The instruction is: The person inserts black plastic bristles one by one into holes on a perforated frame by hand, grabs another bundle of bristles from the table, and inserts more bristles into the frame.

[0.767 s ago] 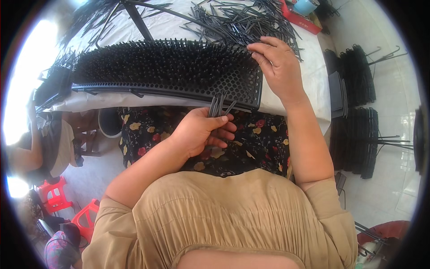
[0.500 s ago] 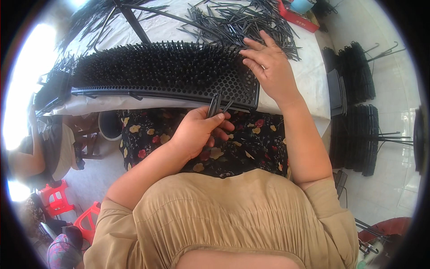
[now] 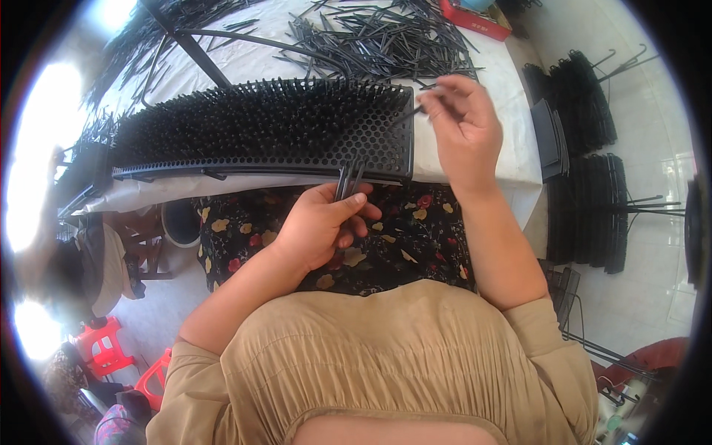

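A long black perforated tray (image 3: pixel 261 172) lies along the near edge of the table, most of its holes filled with upright black sticks (image 3: pixel 245 119). Bare holes show at its right end and along its near edge. Just in front of the tray, my left hand (image 3: pixel 315 222) is closed around a small bundle of thin black sticks (image 3: pixel 345 184), their ends pointing up. My right hand (image 3: pixel 469 126), beside the tray's right end, pinches one thin dark stick (image 3: pixel 410 115) that slants toward the bare holes. Its fingertips are slightly blurred.
A heap of loose black sticks (image 3: pixel 378 41) lies on the white-covered table (image 3: pixel 512 126) behind the tray. A black metal frame (image 3: pixel 196 55) rises at the back left. A red box (image 3: pixel 475 21) sits far right. Dark racks (image 3: pixel 586 211) stand beside the table; a person (image 3: pixel 100 259) is at left.
My right hand has closed from spread fingers into a pinch on a stick. My left hand still holds its bundle, which has shifted slightly left. The whole view has moved a little.
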The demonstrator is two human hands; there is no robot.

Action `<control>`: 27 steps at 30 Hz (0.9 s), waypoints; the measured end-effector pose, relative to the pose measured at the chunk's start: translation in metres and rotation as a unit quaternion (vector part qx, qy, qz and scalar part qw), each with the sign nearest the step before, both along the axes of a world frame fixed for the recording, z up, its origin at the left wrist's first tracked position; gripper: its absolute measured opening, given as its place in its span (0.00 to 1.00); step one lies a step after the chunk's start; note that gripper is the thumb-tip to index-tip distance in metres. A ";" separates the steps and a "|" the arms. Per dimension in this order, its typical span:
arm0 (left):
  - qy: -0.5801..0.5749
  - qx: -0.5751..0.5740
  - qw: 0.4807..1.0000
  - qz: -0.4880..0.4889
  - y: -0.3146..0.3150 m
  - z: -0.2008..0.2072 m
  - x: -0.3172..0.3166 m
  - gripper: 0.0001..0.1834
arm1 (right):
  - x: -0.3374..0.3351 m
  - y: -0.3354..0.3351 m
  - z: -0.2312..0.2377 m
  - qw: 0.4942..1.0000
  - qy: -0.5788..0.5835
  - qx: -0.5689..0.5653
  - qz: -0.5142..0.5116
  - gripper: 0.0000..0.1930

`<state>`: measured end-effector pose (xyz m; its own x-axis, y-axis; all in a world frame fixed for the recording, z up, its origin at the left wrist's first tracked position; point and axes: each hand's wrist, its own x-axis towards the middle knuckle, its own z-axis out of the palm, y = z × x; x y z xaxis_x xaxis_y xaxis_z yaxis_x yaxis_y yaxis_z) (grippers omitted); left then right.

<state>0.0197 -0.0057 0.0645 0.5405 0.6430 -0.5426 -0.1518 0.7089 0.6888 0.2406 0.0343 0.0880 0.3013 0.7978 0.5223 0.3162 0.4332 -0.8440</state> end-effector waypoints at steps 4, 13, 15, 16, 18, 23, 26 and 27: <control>-0.001 -0.085 0.996 0.025 0.000 0.000 0.001 0.12 | 0.008 0.015 0.010 0.970 -0.209 0.109 -0.055 0.10; 0.038 -0.055 0.997 0.025 -0.003 0.002 0.002 0.11 | 0.015 0.025 0.000 0.891 -0.407 0.196 -0.046 0.07; 0.019 0.012 1.000 0.013 -0.003 -0.006 -0.001 0.10 | 0.005 0.011 -0.004 0.918 -0.364 0.152 -0.048 0.07; 0.020 0.011 1.000 0.015 -0.004 -0.006 -0.002 0.10 | -0.005 -0.002 -0.006 0.940 -0.319 0.107 -0.051 0.08; -0.012 0.038 0.998 0.040 -0.006 -0.007 -0.001 0.10 | -0.028 -0.030 0.003 0.979 -0.065 -0.156 0.110 0.11; -0.050 0.066 0.996 0.025 -0.007 0.006 0.003 0.10 | -0.035 -0.037 0.005 0.913 0.108 -0.282 0.275 0.12; -0.044 0.043 0.998 0.021 -0.002 0.007 -0.002 0.10 | -0.025 -0.020 0.013 0.943 0.140 -0.232 0.192 0.09; -0.031 0.019 0.999 0.023 0.000 0.007 -0.003 0.10 | -0.020 -0.012 0.009 0.962 0.144 -0.182 0.147 0.09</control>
<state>0.0168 -0.0059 0.0718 0.5423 0.6869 -0.4838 -0.2266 0.6741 0.7030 0.2208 0.0227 0.0971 0.1256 0.9845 0.1220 -0.0441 0.1284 -0.9907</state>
